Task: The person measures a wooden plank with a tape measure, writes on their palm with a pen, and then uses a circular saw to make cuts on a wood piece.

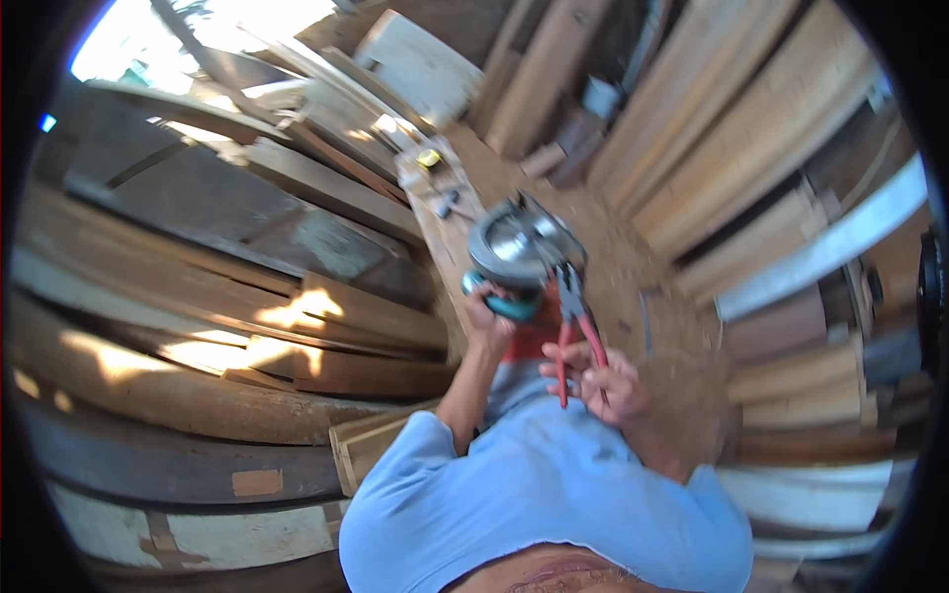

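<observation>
My left hand is closed round the teal body of a circular saw, whose round metal guard and blade side face up in front of me. Red-handled pliers are in my right hand, with my fingers about the handles. Their dark jaws point away from me and overlap the near right edge of the saw; whether they touch it or grip anything there I cannot tell. Some blur hides the finer parts of the saw.
Beyond the saw a narrow plank bears a yellow tape measure and a small dark tool. Stacked boards lie to my left. Long timbers stand or lean along the right. Brown floor shows between them.
</observation>
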Demonstrator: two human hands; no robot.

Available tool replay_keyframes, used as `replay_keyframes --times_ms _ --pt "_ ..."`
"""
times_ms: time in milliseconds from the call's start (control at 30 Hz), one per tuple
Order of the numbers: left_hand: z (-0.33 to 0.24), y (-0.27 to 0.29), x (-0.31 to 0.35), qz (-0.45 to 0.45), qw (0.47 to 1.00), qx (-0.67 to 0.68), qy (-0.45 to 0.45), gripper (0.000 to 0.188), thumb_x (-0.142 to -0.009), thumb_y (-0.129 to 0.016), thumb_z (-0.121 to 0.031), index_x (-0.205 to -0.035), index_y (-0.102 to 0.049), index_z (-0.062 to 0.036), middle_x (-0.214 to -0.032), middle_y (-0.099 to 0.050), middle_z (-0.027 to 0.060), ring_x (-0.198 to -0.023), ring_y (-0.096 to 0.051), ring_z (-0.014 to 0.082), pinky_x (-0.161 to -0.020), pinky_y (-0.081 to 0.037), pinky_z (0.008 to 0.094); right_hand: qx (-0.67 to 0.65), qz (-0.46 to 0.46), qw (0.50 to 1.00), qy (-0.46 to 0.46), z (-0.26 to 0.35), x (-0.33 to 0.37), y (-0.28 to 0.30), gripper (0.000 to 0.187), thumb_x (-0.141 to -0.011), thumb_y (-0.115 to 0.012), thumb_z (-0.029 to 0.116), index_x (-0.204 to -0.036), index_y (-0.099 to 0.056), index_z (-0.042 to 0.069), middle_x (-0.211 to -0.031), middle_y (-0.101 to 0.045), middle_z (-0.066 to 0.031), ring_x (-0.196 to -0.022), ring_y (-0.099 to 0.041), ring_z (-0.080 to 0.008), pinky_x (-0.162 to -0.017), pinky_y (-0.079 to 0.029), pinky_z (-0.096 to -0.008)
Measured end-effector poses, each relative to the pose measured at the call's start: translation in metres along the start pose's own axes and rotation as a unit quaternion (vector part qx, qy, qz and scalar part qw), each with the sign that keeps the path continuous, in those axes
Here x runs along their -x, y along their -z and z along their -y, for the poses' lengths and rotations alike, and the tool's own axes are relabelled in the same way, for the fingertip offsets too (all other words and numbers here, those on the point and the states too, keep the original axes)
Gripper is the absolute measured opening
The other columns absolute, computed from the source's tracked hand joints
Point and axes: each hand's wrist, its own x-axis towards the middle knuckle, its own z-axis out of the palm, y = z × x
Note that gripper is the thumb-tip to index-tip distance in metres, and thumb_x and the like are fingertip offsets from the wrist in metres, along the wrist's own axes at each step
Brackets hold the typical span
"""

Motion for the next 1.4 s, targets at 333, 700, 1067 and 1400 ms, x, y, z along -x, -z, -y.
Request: replay_keyframes --times_ms 333,700,1067,1400 --pt "-0.004 -0.019 0.012 0.086 0.989 0.081 0.085 0.002 -0.073 -0.057 -0.008 -0.074 -0.055 -0.0065 -0.066 -0.053 0.0035 -0.064 -0.052 0.0178 -0.068 -0.047 0.0346 -0.139 0.004 0.986 -0.088 -0.016 0.005 -0.008 0.042 -0.092 -0.064 0.011 -0.130 -0.056 -0.006 -0.142 -0.051 -0.0245 -0.129 -0.055 -0.0362 -0.104 -0.050 -0.0525" --pt "-0.001 -0.028 0.019 0.062 0.993 0.072 0.068 0.007 -0.070 -0.057 -0.006 -0.075 -0.052 -0.0075 -0.066 -0.049 0.0025 -0.064 -0.049 0.0178 -0.069 -0.045 0.0336 -0.160 -0.002 0.985 -0.065 -0.019 -0.005 -0.010 0.042 -0.087 -0.058 0.004 -0.129 -0.056 -0.005 -0.140 -0.051 -0.0279 -0.128 -0.055 -0.0378 -0.106 -0.048 -0.0538" --pt "-0.001 -0.030 0.018 0.070 0.992 0.071 0.080 0.004 -0.073 -0.058 -0.004 -0.076 -0.055 -0.0052 -0.068 -0.055 0.0050 -0.064 -0.055 0.0189 -0.068 -0.050 0.0356 -0.245 -0.012 0.967 -0.071 -0.024 -0.008 -0.003 0.026 -0.086 -0.048 -0.003 -0.108 -0.061 0.001 -0.125 -0.058 -0.0233 -0.106 -0.064 -0.0299 -0.092 -0.055 -0.0472" --pt "0.004 -0.028 0.015 0.056 0.994 0.030 0.092 0.004 -0.074 -0.059 -0.006 -0.071 -0.057 -0.0073 -0.067 -0.056 0.0038 -0.064 -0.057 0.0188 -0.070 -0.050 0.0376 -0.225 -0.085 0.966 -0.095 -0.015 0.001 -0.022 0.014 -0.088 -0.050 -0.001 -0.095 -0.056 0.009 -0.096 -0.058 -0.0099 -0.079 -0.059 -0.0176 -0.073 -0.051 -0.0367"
